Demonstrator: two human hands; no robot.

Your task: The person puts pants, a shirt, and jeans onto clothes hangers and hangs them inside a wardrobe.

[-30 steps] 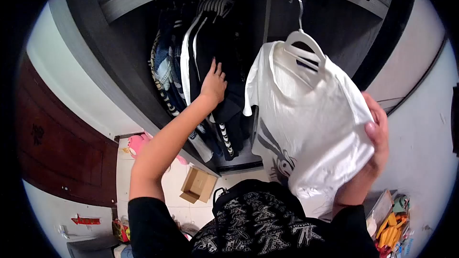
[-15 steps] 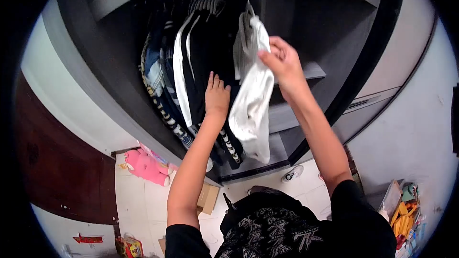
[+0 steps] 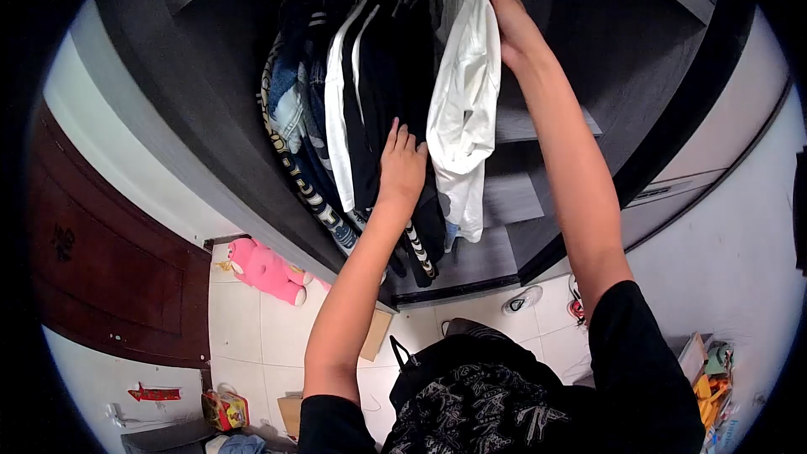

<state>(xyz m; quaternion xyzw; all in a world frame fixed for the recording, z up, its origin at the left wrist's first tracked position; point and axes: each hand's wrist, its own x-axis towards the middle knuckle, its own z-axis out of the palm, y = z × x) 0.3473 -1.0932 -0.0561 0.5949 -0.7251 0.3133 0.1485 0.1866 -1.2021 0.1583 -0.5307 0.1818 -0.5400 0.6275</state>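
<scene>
My right hand (image 3: pixel 511 21) is raised high in the wardrobe, its fingers closed at the top of a white shirt (image 3: pixel 465 101). The shirt hangs down from there in loose folds, and its hanger is hidden. Lower and to the left, my left hand (image 3: pixel 403 166) rests with fingers stretched out against a black garment (image 3: pixel 388 88) on the rail. Just left of that hand hangs a black garment with white edges (image 3: pixel 336 105). Farther left are patterned dark blue clothes (image 3: pixel 288 109).
Wardrobe shelves (image 3: pixel 551 124) lie to the right of the shirt. On the tiled floor are a pink plush toy (image 3: pixel 265 267), a sneaker (image 3: pixel 522 300) and a cardboard box (image 3: pixel 376 335). A dark red door (image 3: pixel 113 252) stands at the left.
My right hand has moved up toward the rail, taking the shirt's top with it. The hanger hook seen before is now out of sight. My left hand stays against the dark clothes.
</scene>
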